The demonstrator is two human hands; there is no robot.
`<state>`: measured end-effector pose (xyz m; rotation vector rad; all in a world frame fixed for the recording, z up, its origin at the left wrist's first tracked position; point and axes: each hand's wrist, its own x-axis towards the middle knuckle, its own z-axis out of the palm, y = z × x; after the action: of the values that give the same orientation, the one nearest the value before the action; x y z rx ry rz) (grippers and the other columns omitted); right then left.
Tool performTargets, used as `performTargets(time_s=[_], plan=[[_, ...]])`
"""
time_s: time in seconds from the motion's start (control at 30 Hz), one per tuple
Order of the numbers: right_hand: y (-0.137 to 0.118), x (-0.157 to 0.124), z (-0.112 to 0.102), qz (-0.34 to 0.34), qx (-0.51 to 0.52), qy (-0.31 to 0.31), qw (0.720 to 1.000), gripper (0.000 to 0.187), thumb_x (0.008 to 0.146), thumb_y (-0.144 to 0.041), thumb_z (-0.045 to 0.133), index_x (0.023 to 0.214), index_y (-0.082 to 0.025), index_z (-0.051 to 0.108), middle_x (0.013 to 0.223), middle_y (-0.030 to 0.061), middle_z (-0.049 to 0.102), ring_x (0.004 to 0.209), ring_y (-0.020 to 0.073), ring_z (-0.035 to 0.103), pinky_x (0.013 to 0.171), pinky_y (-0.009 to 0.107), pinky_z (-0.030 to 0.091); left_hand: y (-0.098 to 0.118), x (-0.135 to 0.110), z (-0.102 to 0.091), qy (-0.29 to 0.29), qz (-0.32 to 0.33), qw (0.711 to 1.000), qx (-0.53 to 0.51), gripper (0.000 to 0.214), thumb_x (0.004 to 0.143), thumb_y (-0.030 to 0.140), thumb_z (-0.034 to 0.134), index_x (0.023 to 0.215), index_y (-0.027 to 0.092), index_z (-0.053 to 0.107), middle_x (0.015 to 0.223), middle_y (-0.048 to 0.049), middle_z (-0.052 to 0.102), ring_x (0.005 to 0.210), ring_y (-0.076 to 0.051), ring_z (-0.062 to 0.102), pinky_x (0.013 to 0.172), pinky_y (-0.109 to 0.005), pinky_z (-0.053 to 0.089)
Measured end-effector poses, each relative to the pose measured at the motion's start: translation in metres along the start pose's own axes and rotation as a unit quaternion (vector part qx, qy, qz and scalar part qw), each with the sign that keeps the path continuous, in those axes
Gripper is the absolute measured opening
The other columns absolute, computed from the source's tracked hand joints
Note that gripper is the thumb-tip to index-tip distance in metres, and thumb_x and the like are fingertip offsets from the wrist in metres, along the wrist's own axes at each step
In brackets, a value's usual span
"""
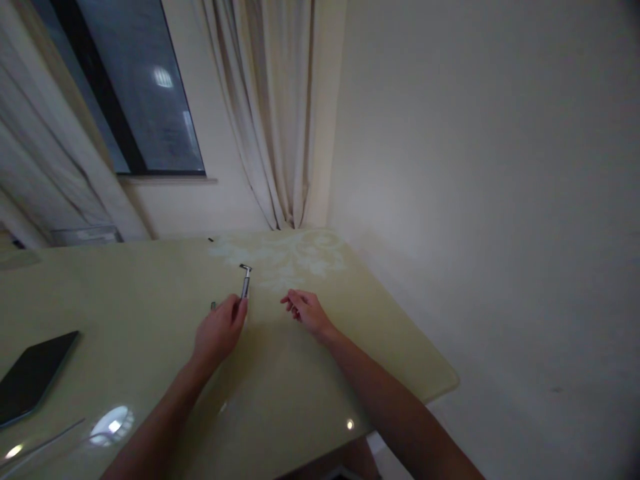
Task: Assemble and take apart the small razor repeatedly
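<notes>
Both forearms (170, 400) sat nearest the camera, reaching in over the bench (295, 393) from the bottom of the view. Left hand (220, 330) was clamped on the handle of a razor (245, 283) – thumb uppermost, head end sticking out past the grip. Razor was over the bench, left of the right hand, head pointing away from the person toward the window wall. Looked raised off the surface, but couldn't tell for sure. Small dark bit (213, 305) poked out just beside the left knuckles; too small to identify. Right hand (307, 310) was loose and half curled, well apart from the razor, palm side turned toward the left. Couldn't tell if it touched the bench.

Bench was pale yellow-green and glossy, with lamp reflections, plus a white leaf pattern (320, 260) at the far right corner. Dark flat tablet (35, 377) lay at the left, thin cable (45, 443) nearer the camera. Small black piece (211, 239) lay near the back edge. Behind that: window (145, 80) between pale curtains (270, 107) – bare wall (475, 167) ran along the right side.
</notes>
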<state>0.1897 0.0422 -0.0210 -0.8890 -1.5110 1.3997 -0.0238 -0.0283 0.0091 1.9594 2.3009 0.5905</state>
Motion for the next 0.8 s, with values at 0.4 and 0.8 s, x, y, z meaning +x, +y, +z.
performTargets(time_s=[0.4,0.8], plan=[[-0.018,-0.011,0.008,0.003,0.158,-0.027,0.987,0.042,0.088,-0.061,0.069,0.097,-0.02,0.064,0.074,-0.0025,0.055,0.065,0.012,0.055,0.066,0.025,0.047,0.026,-0.019,0.016,-0.05,0.166,0.947,-0.272,0.043,0.101,0.055,0.041,0.084,0.022,0.064,0.077,-0.0022,0.061,0.071,-0.019,0.057,0.068,-0.029,0.043],[-0.026,-0.024,0.009,0.046,0.077,-0.192,0.977,0.047,0.089,-0.062,0.062,0.079,-0.017,0.065,0.056,-0.005,0.047,0.047,0.008,0.035,0.045,0.023,0.021,0.016,-0.011,-0.007,-0.084,0.07,0.854,-0.509,0.058,0.08,0.056,0.076,0.126,0.021,0.071,0.082,-0.0014,0.059,0.074,-0.016,0.052,0.07,-0.028,0.045]])
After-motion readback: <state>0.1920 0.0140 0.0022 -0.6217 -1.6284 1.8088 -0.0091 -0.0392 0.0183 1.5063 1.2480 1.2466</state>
